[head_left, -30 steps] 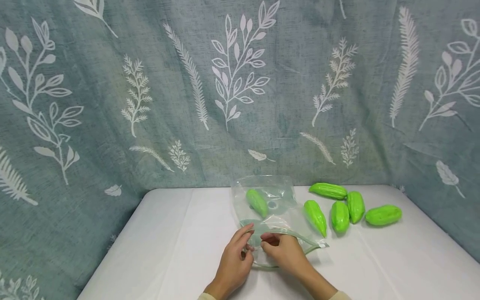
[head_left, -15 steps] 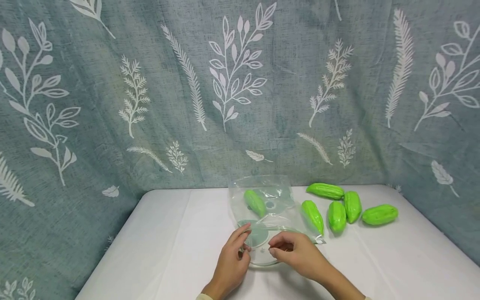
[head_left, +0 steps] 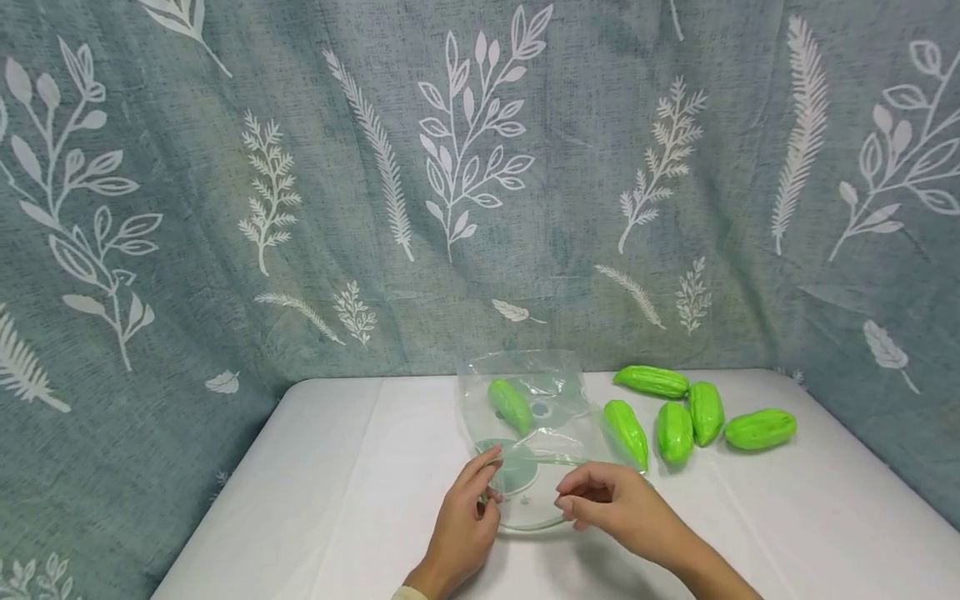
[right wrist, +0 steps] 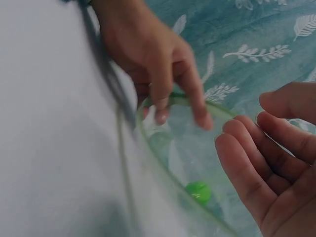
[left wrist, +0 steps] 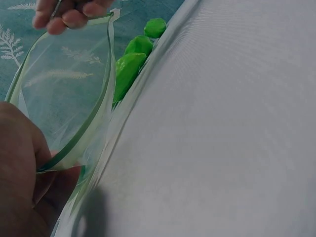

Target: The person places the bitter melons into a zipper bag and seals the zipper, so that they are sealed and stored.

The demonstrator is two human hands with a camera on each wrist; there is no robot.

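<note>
A clear zip bag [head_left: 573,437] with a green rim lies on the table, its mouth facing me and gaping. Inside it, toward the far end, rests one bright green ridged vegetable [head_left: 511,407], like a bitter melon. My left hand [head_left: 467,518] holds the left side of the bag's mouth; in the left wrist view the rim [left wrist: 95,113] runs between thumb and fingers. My right hand [head_left: 626,510] hovers by the right part of the mouth, fingers loosely bent. In the right wrist view its thumb [right wrist: 286,101] stands apart from the fingers, with nothing between them.
Several more green ridged vegetables lie right of the bag, the nearest vegetable [head_left: 626,435] against its right side, the farthest vegetable [head_left: 761,429] at the right. The white table [head_left: 360,492] ends at a patterned teal curtain [head_left: 420,317].
My right hand has come out of the bag's mouth and moved to the right, its fingers loosening. My left hand keeps its place on the rim. The vegetables have not moved.
</note>
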